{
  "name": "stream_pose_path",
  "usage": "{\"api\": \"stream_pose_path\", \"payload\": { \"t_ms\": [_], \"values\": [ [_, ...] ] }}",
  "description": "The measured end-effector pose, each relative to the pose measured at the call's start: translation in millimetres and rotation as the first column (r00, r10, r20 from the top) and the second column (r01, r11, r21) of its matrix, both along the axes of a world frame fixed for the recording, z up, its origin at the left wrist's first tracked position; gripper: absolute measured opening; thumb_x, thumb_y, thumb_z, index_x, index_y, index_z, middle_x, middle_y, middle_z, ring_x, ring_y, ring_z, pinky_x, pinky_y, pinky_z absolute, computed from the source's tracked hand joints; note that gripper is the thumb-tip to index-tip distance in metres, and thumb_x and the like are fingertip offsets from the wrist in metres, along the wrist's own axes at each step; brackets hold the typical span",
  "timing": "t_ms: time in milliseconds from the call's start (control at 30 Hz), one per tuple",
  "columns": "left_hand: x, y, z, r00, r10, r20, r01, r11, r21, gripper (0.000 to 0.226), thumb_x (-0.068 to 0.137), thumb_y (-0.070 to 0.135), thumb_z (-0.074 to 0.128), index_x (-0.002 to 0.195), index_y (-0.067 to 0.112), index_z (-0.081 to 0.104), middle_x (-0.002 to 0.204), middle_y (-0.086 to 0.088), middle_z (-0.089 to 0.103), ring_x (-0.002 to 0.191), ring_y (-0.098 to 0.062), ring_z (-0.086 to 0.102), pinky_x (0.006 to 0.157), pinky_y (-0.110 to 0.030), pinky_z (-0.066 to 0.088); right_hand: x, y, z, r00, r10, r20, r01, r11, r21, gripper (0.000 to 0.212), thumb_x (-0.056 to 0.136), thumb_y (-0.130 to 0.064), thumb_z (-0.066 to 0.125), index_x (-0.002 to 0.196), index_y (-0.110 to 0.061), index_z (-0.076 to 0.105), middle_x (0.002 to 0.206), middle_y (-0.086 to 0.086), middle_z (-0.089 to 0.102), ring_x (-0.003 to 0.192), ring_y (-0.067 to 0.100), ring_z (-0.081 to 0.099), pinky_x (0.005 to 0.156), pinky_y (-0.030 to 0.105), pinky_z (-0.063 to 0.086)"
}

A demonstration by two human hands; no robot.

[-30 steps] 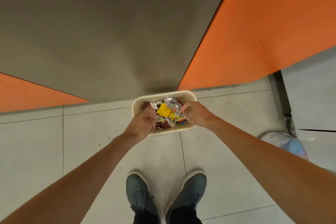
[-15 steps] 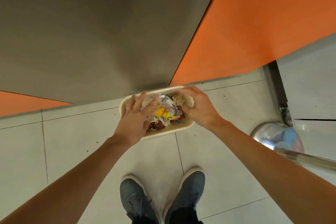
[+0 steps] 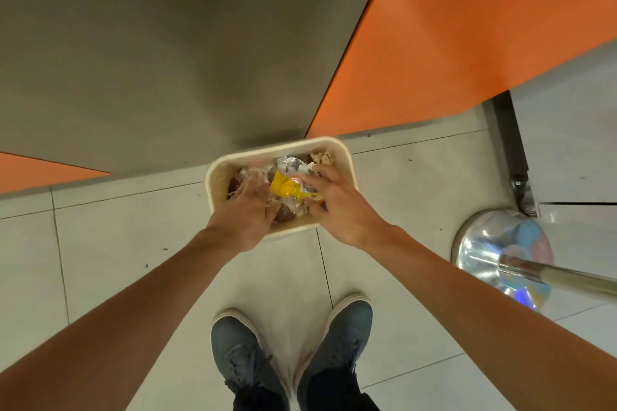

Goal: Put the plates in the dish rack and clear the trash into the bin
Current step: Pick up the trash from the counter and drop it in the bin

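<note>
A beige rectangular bin (image 3: 214,177) stands on the tiled floor against the wall, just ahead of my feet. Inside it lies trash: a yellow wrapper (image 3: 283,187), a crumpled silver wrapper (image 3: 291,165), brown scraps and a wad of paper (image 3: 321,157). My left hand (image 3: 243,212) hovers over the bin's left half with fingers spread, holding nothing. My right hand (image 3: 339,207) is over the right half, its fingers extended and touching the wrappers. No plates or dish rack are in view.
A grey panel (image 3: 167,43) and orange panels (image 3: 467,27) rise behind the bin. A chrome pedestal base (image 3: 494,250) with a pole stands on the floor at right. My two grey shoes (image 3: 290,344) are below the bin.
A second ago both hands held wrappers above the bin. Their fingers have since spread and the wrappers lie in the bin. The view has shifted slightly left and down.
</note>
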State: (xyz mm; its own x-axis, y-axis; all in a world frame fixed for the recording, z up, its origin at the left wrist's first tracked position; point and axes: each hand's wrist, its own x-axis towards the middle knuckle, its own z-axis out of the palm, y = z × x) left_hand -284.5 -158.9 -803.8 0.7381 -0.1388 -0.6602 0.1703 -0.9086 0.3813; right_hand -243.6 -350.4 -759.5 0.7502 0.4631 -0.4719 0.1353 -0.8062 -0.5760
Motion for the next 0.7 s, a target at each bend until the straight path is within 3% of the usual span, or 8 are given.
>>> {"api": "stream_pose_path", "payload": {
  "t_ms": [100,167,300,400,467,533,600,700],
  "values": [
    [15.5,6.1,-25.7,0.986,0.041,-0.164,-0.038,0.999,0.021,0.059,0.105,0.041,0.020,0.156,0.013,0.011,0.163,-0.013,0.000,0.151,-0.028,0.004,0.122,-0.040,0.004,1.7,-4.6,-4.5,0.999,0.046,-0.018,-0.046,0.999,-0.028,0.040,0.097,-0.014,0.050,0.136,-0.009,0.051,0.142,0.007,0.042,0.127,0.024,0.044,0.105,0.036,0.039],
    [22.6,4.0,-31.6,0.974,0.005,-0.227,0.003,0.999,0.036,0.053,0.106,0.032,0.020,0.152,0.006,0.024,0.160,-0.018,0.014,0.148,-0.032,0.013,0.121,-0.041,0.011,4.1,-8.3,-8.6,0.998,0.061,-0.008,-0.061,0.997,-0.041,0.034,0.097,-0.013,0.050,0.130,-0.007,0.055,0.136,0.008,0.047,0.116,0.023,0.050,0.098,0.031,0.040],
    [31.5,7.9,-21.6,0.993,0.042,-0.112,-0.031,0.995,0.099,0.041,0.102,0.024,0.031,0.133,0.012,0.055,0.141,-0.010,0.050,0.131,-0.028,0.044,0.110,-0.040,0.032,3.8,-13.6,-8.6,0.996,0.059,0.063,-0.056,0.997,-0.053,0.039,0.095,-0.013,0.053,0.133,-0.008,0.054,0.141,0.005,0.046,0.122,0.022,0.049,0.102,0.029,0.040],
    [32.3,14.4,-7.9,0.993,0.097,0.064,-0.097,0.995,-0.010,0.031,0.099,0.028,0.043,0.117,0.027,0.068,0.137,0.001,0.057,0.132,-0.018,0.045,0.111,-0.035,0.031,-3.0,-16.7,-4.4,0.999,0.014,0.037,-0.012,0.999,-0.040,0.044,0.093,-0.011,0.054,0.138,-0.011,0.052,0.144,0.002,0.044,0.121,0.023,0.052,0.103,0.037,0.043],
    [30.8,15.4,10.9,0.971,0.196,0.135,-0.178,0.975,-0.133,0.024,0.095,0.024,0.055,0.110,0.019,0.073,0.134,0.000,0.060,0.129,-0.018,0.047,0.110,-0.028,0.032,-6.7,-16.9,0.8,1.000,-0.014,0.021,0.014,1.000,-0.018,0.046,0.093,-0.009,0.054,0.139,-0.012,0.051,0.145,0.001,0.043,0.118,0.022,0.054,0.103,0.036,0.043],
    [26.4,15.6,33.4,0.948,0.290,0.134,-0.266,0.948,-0.175,0.023,0.093,0.023,0.058,0.109,0.020,0.074,0.133,0.004,0.059,0.125,-0.017,0.050,0.102,-0.022,0.033,-9.2,-16.2,10.1,0.999,-0.027,0.036,0.027,1.000,0.005,0.047,0.092,-0.007,0.054,0.138,-0.013,0.051,0.146,0.002,0.043,0.123,0.022,0.051,0.107,0.031,0.040],
    [21.1,17.9,50.2,0.943,0.319,0.094,-0.302,0.940,-0.157,0.024,0.092,0.027,0.058,0.111,0.028,0.072,0.133,0.005,0.059,0.116,-0.021,0.055,0.096,-0.026,0.041,-11.8,-14.4,22.4,0.996,0.005,0.090,-0.005,1.000,0.006,0.047,0.092,-0.004,0.054,0.138,-0.014,0.052,0.145,0.004,0.044,0.130,0.021,0.043,0.109,0.025,0.033],
    [10.3,22.1,72.2,0.940,0.339,0.028,-0.329,0.926,-0.185,0.029,0.093,0.024,0.056,0.119,0.031,0.067,0.121,0.001,0.062,0.093,-0.020,0.058,0.079,-0.025,0.044,-18.5,-11.0,43.0,0.988,0.045,0.150,-0.049,0.999,0.020,0.048,0.089,-0.002,0.056,0.137,-0.012,0.054,0.142,0.009,0.047,0.133,0.025,0.040,0.111,0.028,0.031]
  ]
}}
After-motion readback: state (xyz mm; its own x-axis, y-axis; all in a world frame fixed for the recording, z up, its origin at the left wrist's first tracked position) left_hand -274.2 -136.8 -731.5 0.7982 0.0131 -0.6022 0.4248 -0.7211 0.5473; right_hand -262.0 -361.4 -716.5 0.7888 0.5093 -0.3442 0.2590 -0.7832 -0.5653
